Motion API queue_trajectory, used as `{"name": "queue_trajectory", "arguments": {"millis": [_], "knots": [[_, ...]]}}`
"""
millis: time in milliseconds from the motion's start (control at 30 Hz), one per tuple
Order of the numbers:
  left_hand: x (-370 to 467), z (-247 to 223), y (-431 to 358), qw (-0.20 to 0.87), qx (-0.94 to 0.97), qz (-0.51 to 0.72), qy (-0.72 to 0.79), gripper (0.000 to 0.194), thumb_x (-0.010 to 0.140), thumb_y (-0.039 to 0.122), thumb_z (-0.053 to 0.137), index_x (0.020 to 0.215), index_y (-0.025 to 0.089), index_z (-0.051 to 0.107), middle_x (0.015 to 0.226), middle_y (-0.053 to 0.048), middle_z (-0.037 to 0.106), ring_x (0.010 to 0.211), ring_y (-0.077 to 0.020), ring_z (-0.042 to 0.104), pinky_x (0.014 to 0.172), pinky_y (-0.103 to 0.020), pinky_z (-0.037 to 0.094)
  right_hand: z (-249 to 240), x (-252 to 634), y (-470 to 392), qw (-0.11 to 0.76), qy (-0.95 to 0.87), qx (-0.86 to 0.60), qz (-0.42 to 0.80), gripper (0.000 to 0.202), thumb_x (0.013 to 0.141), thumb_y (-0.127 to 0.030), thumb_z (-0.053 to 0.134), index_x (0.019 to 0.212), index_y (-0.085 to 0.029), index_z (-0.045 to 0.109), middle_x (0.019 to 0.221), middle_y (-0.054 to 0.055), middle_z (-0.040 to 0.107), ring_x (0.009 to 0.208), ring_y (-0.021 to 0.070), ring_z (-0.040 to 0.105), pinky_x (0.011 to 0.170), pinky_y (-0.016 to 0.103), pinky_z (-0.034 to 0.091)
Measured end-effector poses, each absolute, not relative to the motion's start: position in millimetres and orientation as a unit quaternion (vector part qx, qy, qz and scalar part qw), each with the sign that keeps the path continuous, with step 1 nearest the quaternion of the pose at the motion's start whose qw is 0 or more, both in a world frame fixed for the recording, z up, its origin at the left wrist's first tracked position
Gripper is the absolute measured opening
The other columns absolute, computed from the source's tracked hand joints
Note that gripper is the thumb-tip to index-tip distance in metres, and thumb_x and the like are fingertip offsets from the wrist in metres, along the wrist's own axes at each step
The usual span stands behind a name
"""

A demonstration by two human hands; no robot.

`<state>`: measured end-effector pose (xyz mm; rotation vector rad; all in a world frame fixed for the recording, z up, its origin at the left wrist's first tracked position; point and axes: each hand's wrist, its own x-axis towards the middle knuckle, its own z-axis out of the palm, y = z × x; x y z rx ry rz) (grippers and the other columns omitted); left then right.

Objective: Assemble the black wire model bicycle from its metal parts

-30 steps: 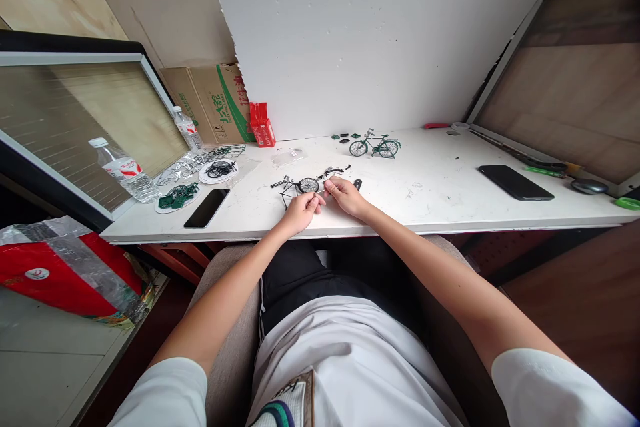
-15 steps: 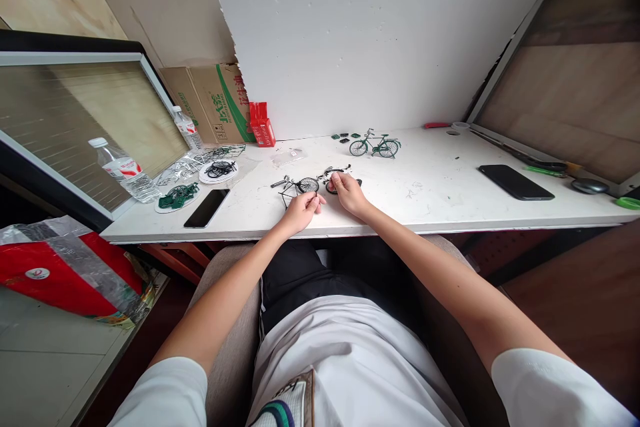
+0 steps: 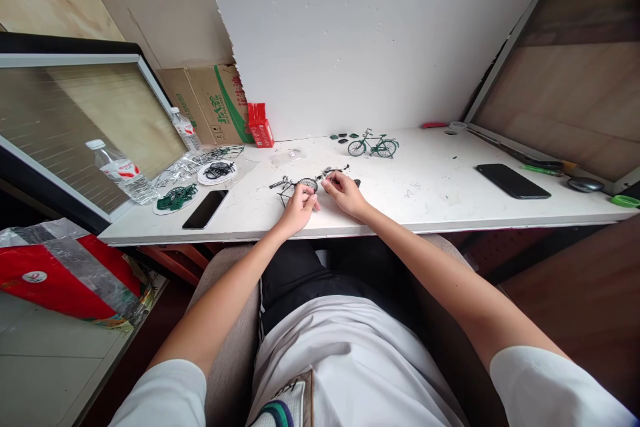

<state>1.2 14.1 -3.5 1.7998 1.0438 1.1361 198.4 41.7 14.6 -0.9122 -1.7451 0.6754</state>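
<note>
My left hand (image 3: 299, 208) is closed, its fingers pinched together near the table's front edge, just before a black model bicycle part with a spoked wheel (image 3: 307, 184). To its right, my right hand (image 3: 344, 193) is closed with thumb and index finger pressed together beside that wheel. What either hand pinches is too small to make out. Dark bicycle parts (image 3: 334, 171) lie just behind my right hand, which partly hides them. Farther back stands a green model bicycle (image 3: 374, 145), with small green and black pieces (image 3: 343, 138) to its left.
On the left are a phone (image 3: 205, 209), a plate of green parts (image 3: 176, 198), a plate of black parts (image 3: 217, 172), two bottles and a red box (image 3: 261, 125). A second phone (image 3: 513, 181) and a mouse (image 3: 588, 185) lie at the right.
My right hand has shifted slightly left, closer to the fingers of my left hand. My left fingers have lifted a little.
</note>
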Motion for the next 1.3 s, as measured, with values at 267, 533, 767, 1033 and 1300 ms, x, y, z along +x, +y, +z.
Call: {"name": "queue_trajectory", "arguments": {"millis": [267, 533, 767, 1033, 1300], "knots": [[2, 4, 7, 0.394, 0.692, 0.448, 0.407, 0.028, 0.101, 0.047, 0.058, 0.105, 0.022, 0.046, 0.098, -0.004, 0.074, 0.045, -0.0061, 0.055, 0.051, -0.024, 0.046, 13, 199, 44, 0.476, -0.754, -0.305, 0.335, 0.035, 0.093, -0.053, 0.069, 0.106, -0.022, 0.076, 0.108, 0.010, 0.076, 0.088, 0.0237, 0.068, 0.080, 0.038, 0.053], [2, 6, 6, 0.400, 0.691, 0.440, 0.411, 0.035, 0.094, 0.052, 0.067, 0.098, 0.018, 0.059, 0.108, -0.009, 0.075, 0.043, -0.0061, 0.058, 0.045, -0.024, 0.047, 15, 199, 41, 0.482, -0.746, -0.299, 0.349, 0.029, 0.090, -0.049, 0.072, 0.093, -0.022, 0.079, 0.096, 0.010, 0.077, 0.083, 0.0244, 0.070, 0.077, 0.039, 0.055], [0, 3, 9, 0.375, 0.688, 0.447, 0.431, 0.038, 0.091, 0.054, 0.071, 0.101, 0.018, 0.068, 0.112, -0.010, 0.074, 0.049, -0.0078, 0.061, 0.046, -0.023, 0.045, 11, 199, 44, 0.474, -0.739, -0.335, 0.341, 0.032, 0.087, -0.050, 0.074, 0.094, -0.019, 0.075, 0.096, 0.009, 0.076, 0.080, 0.0213, 0.067, 0.071, 0.034, 0.052], [2, 3, 11, 0.406, 0.653, 0.484, 0.417, 0.043, 0.081, 0.054, 0.082, 0.094, 0.015, 0.070, 0.102, -0.011, 0.076, 0.047, -0.0084, 0.060, 0.047, -0.025, 0.047, 12, 200, 44, 0.514, -0.717, -0.370, 0.291, 0.038, 0.088, -0.056, 0.074, 0.098, -0.021, 0.065, 0.102, 0.007, 0.070, 0.080, 0.0184, 0.057, 0.075, 0.034, 0.048], [-2, 8, 19, 0.414, 0.564, 0.559, 0.446, 0.047, 0.083, 0.057, 0.079, 0.097, 0.014, 0.068, 0.108, -0.014, 0.078, 0.049, -0.0066, 0.059, 0.053, -0.024, 0.046, 17, 201, 40, 0.554, -0.678, -0.391, 0.283, 0.046, 0.091, -0.063, 0.069, 0.111, -0.022, 0.065, 0.104, 0.007, 0.068, 0.081, 0.0185, 0.055, 0.070, 0.032, 0.044]]}}
